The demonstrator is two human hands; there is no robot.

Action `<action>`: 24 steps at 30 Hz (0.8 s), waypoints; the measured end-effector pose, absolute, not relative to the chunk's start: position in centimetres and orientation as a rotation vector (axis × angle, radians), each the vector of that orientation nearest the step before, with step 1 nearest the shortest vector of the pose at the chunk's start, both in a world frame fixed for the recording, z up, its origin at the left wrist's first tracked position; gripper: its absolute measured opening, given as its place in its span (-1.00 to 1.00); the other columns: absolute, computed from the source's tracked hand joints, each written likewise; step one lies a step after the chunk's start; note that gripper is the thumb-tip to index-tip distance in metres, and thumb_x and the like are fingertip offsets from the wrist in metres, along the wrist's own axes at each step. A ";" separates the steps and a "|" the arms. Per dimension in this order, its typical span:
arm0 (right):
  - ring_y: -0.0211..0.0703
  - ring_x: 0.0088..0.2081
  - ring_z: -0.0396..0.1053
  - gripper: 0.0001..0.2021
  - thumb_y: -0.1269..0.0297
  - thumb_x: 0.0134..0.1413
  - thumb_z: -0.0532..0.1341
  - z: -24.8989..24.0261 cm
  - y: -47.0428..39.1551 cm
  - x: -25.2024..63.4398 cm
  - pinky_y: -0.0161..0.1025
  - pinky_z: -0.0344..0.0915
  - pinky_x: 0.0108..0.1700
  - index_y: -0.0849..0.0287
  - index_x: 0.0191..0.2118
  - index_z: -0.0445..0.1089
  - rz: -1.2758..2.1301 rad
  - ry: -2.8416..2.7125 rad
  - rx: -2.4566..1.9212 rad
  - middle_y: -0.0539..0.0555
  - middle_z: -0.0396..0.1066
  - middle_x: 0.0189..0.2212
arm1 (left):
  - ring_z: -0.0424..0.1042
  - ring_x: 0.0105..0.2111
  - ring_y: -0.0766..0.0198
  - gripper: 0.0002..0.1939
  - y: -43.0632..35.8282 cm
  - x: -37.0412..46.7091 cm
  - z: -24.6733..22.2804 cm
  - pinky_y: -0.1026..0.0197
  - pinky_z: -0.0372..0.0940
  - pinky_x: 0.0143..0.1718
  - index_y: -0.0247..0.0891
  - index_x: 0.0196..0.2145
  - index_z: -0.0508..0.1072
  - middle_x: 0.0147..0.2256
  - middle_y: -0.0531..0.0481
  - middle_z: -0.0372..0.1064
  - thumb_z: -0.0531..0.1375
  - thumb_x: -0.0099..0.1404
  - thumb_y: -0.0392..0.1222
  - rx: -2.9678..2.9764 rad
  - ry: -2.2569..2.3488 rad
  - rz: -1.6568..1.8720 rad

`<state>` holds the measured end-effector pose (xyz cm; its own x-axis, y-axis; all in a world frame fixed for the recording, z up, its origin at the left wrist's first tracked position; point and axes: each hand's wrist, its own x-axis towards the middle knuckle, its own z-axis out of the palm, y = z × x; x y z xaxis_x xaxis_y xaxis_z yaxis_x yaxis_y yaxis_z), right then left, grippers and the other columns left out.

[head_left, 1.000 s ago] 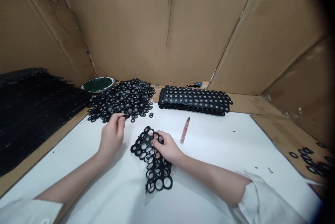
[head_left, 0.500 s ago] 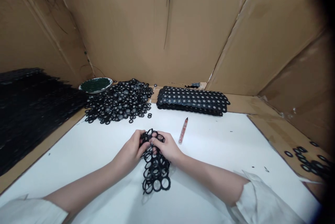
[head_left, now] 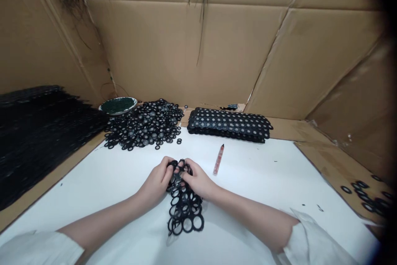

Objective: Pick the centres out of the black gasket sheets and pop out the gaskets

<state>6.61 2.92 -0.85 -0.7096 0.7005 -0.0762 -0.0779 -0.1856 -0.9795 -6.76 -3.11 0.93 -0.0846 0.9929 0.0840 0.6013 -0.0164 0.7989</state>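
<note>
Both hands grip the upper end of a black mesh of joined rings [head_left: 187,211] at the front middle of the white table. My left hand [head_left: 161,176] is closed on its left corner, thumb pressed on top. My right hand [head_left: 196,179] pinches the mesh close by, thumb and fingers bent round the rings. Below the hands the mesh hangs toward me, its lowest row showing open round holes. The fingertips are partly hidden among the rings. Beyond my right hand lies a red-and-clear pencil-like stick with a dark tip [head_left: 218,160].
A heap of loose black rings [head_left: 145,126] spreads at the back left, beside a white-rimmed bowl of dark green stuff [head_left: 135,101]. Stacked ring sheets [head_left: 229,124] lie at the back. Black layered material [head_left: 37,141] fills the left. More rings [head_left: 367,194] rest on cardboard at right.
The view has tilted slightly, so everything sits lower in the picture. My thumbs and fingers have shifted a little on the mesh, which stays held in both hands.
</note>
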 end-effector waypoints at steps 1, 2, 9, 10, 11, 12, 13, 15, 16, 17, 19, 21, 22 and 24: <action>-0.35 -0.51 0.17 -0.87 0.40 -0.12 0.10 -0.8 2.9 6.6 -0.35 0.20 -0.46 0.15 -0.37 0.13 1.931 -1.565 -0.731 -0.08 0.20 -0.46 | 0.34 -0.35 0.20 -0.78 -3.1 -6.8 0.8 0.15 0.19 -0.30 -0.21 -0.27 0.21 -0.36 -0.01 0.35 -0.17 0.30 -0.12 1.682 1.740 0.955; -0.35 -0.50 0.16 -0.86 0.42 -0.14 0.11 -0.8 3.0 6.7 -0.37 0.17 -0.46 0.15 -0.38 0.14 1.918 -1.579 -0.745 -0.09 0.19 -0.48 | 0.34 -0.36 0.20 -0.78 -3.1 -6.8 0.7 0.15 0.19 -0.31 -0.20 -0.28 0.20 -0.37 0.00 0.35 -0.17 0.30 -0.12 1.707 1.747 0.951; -0.35 -0.49 0.11 -0.91 0.28 -0.07 0.10 -0.1 3.7 7.5 -0.39 0.07 -0.46 0.18 -0.42 0.19 1.933 -1.668 -0.711 -0.10 0.11 -0.58 | 0.34 -0.41 0.22 -0.79 -3.8 -6.9 0.4 0.17 0.19 -0.37 -0.22 -0.17 0.14 -0.38 -0.02 0.33 -0.18 0.31 -0.16 1.925 1.818 0.856; -0.36 -0.51 0.09 -0.87 0.25 -0.07 0.12 -0.2 3.7 7.5 -0.39 0.07 -0.47 0.19 -0.45 0.18 1.883 -1.723 -0.718 -0.11 0.08 -0.60 | 0.34 -0.40 0.21 -0.78 -3.9 -6.9 0.3 0.17 0.19 -0.36 -0.21 -0.16 0.14 -0.37 -0.04 0.33 -0.18 0.31 -0.17 1.953 1.803 0.847; -0.37 -0.53 0.07 -0.83 0.22 -0.08 0.14 -0.2 3.7 7.5 -0.39 0.06 -0.49 0.20 -0.49 0.17 1.814 -1.784 -0.732 -0.11 0.06 -0.61 | 0.35 -0.39 0.21 -0.78 -4.0 -6.9 0.2 0.17 0.19 -0.36 -0.21 -0.15 0.14 -0.35 -0.05 0.33 -0.19 0.31 -0.17 1.977 1.785 0.842; -0.38 -0.55 0.05 -0.81 0.21 -0.09 0.15 -0.3 3.7 7.4 -0.39 0.06 -0.51 0.20 -0.51 0.17 1.745 -1.834 -0.745 -0.12 0.04 -0.62 | 0.34 -0.37 0.20 -0.78 -4.0 -6.9 0.2 0.16 0.19 -0.35 -0.21 -0.15 0.14 -0.33 -0.06 0.33 -0.18 0.31 -0.18 1.992 1.776 0.841; -0.38 -0.56 0.04 -0.81 0.22 -0.09 0.15 -0.4 3.7 7.3 -0.40 0.07 -0.53 0.21 -0.52 0.17 1.702 -1.865 -0.759 -0.12 0.03 -0.62 | 0.34 -0.37 0.20 -0.78 -4.1 -6.9 0.1 0.16 0.18 -0.34 -0.21 -0.15 0.14 -0.32 -0.07 0.33 -0.18 0.30 -0.18 1.992 1.776 0.847; -0.39 -0.60 0.06 -0.88 0.25 -0.05 0.11 -0.5 3.5 7.2 -0.40 0.10 -0.60 0.19 -0.46 0.19 1.705 -1.878 -0.790 -0.11 0.05 -0.61 | 0.33 -0.37 0.20 -0.78 -4.1 -6.8 0.1 0.16 0.17 -0.33 -0.21 -0.16 0.16 -0.33 -0.05 0.32 -0.16 0.30 -0.17 1.940 1.785 0.895; -0.39 -0.62 0.07 -0.91 0.27 -0.04 0.08 -0.5 3.4 7.1 -0.41 0.11 -0.64 0.17 -0.41 0.20 1.731 -1.884 -0.804 -0.11 0.09 -0.60 | 0.32 -0.37 0.21 -0.79 -4.0 -6.7 0.2 0.16 0.16 -0.33 -0.21 -0.18 0.18 -0.35 -0.04 0.32 -0.14 0.29 -0.16 1.879 1.788 0.944; -0.39 -0.64 0.07 -0.93 0.30 -0.04 0.06 -0.5 3.3 7.1 -0.42 0.11 -0.68 0.15 -0.37 0.20 1.755 -1.897 -0.817 -0.10 0.13 -0.59 | 0.31 -0.38 0.22 -0.81 -3.9 -6.7 0.2 0.17 0.15 -0.33 -0.21 -0.22 0.20 -0.38 -0.01 0.31 -0.13 0.29 -0.15 1.794 1.778 1.005; -0.40 -0.67 0.07 -0.93 0.32 -0.04 0.05 -0.4 3.2 7.1 -0.43 0.10 -0.74 0.14 -0.36 0.20 1.778 -1.921 -0.847 -0.08 0.22 -0.56 | 0.25 -0.46 0.28 -0.82 -3.5 -6.8 0.4 0.23 0.14 -0.42 -0.20 -0.32 0.21 -0.48 0.06 0.24 -0.12 0.28 -0.12 1.548 1.733 1.192; -0.40 -0.67 0.10 -0.93 0.33 -0.04 0.04 -0.3 3.1 7.2 -0.45 0.10 -0.76 0.14 -0.36 0.21 1.793 -1.926 -0.858 -0.05 0.28 -0.53 | 0.13 -0.58 0.35 -0.80 -2.9 -7.4 0.7 0.30 0.06 -0.55 -0.20 -0.43 0.16 -0.58 0.14 0.09 -0.13 0.28 -0.11 1.274 1.674 1.417; -0.40 -0.66 0.12 -0.93 0.34 -0.04 0.04 -0.4 3.1 7.2 -0.46 0.11 -0.75 0.14 -0.36 0.21 1.804 -1.921 -0.855 -0.04 0.30 -0.52 | 0.06 -0.62 0.37 -0.80 -2.6 -7.7 0.8 0.32 0.00 -0.60 -0.19 -0.46 0.13 -0.60 0.16 0.02 -0.14 0.27 -0.11 1.174 1.655 1.515; -0.38 -0.63 0.18 -0.92 0.34 -0.04 0.05 -0.4 3.1 7.3 -0.48 0.12 -0.74 0.14 -0.35 0.21 1.822 -1.905 -0.837 -0.03 0.32 -0.51 | 0.01 -0.64 0.38 -0.82 -2.3 -8.4 1.0 0.33 -0.04 -0.63 -0.19 -0.45 0.11 -0.61 0.17 -0.03 -0.12 0.26 -0.11 1.120 1.687 1.629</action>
<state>7.28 3.12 -0.43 -0.7532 0.6444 -0.1321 0.1609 -0.0143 -0.9869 -8.42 -2.25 0.96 -0.5112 0.8433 0.1660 0.1953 -0.0741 0.9779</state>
